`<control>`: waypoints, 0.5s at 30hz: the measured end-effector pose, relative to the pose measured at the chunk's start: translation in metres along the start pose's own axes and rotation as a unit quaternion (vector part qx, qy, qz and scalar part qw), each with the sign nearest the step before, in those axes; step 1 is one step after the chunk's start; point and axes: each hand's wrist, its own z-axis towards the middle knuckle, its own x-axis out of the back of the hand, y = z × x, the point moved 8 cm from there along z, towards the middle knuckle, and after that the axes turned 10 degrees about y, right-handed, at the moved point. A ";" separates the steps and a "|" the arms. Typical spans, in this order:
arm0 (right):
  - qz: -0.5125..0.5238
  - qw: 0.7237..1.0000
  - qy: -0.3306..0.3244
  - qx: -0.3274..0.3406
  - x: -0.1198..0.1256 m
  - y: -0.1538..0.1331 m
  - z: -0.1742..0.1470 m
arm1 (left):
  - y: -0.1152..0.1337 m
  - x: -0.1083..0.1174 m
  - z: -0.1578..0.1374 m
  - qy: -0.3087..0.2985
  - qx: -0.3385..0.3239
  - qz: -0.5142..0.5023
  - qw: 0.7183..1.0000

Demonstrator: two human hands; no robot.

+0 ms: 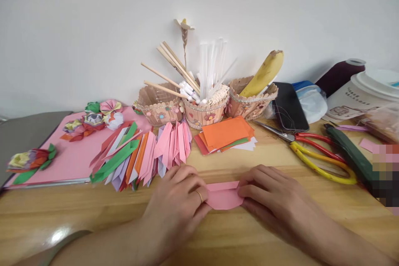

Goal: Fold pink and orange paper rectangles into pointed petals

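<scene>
A small pink piece of paper (225, 199) lies between my two hands on the wooden table, with a folded strip along its far edge. My left hand (182, 195), with a ring on one finger, pinches its left end. At its right end, my right hand (274, 199) grips the paper between thumb and fingers. Both ends of the paper are hidden under the fingers. Just beyond lies a stack of coloured paper rectangles (226, 133), orange on top. Left of that sits a pile of folded paper strips (140, 153) in pink, green, orange and purple.
Three decorated baskets (205, 114) stand against the wall, holding sticks, clear tubes and a banana (263, 75). Scissors (311, 149), a phone (289, 108) and a white cup (358, 95) are at right. Folded paper flowers (93, 120) rest on a pink board (62, 153) at left.
</scene>
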 end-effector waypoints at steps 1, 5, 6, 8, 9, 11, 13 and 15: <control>0.005 1.000 -0.002 -0.007 0.000 0.001 0.000 | -0.002 -0.001 0.000 -0.006 0.012 -0.010 1.000; 0.008 1.000 -0.005 -0.018 0.000 0.000 0.001 | -0.009 -0.003 -0.002 -0.023 0.054 -0.034 0.998; 0.009 1.000 -0.005 -0.019 0.000 0.000 0.001 | -0.010 -0.003 -0.002 -0.025 0.062 -0.038 0.997; 0.012 1.000 -0.001 -0.025 -0.001 0.001 0.001 | -0.011 -0.004 -0.002 -0.028 0.074 -0.044 0.996; 0.015 0.999 0.002 -0.030 -0.002 0.001 0.001 | -0.011 -0.004 -0.002 -0.029 0.078 -0.046 0.996; 0.022 0.999 0.012 -0.040 -0.003 0.003 0.000 | -0.011 -0.004 -0.002 -0.026 0.085 -0.047 0.995; 0.028 0.998 0.019 -0.050 -0.004 0.006 0.000 | -0.011 -0.005 -0.003 -0.024 0.090 -0.048 0.994; 0.038 0.997 0.023 -0.058 -0.006 0.008 -0.002 | -0.011 -0.005 -0.003 -0.021 0.093 -0.053 0.994</control>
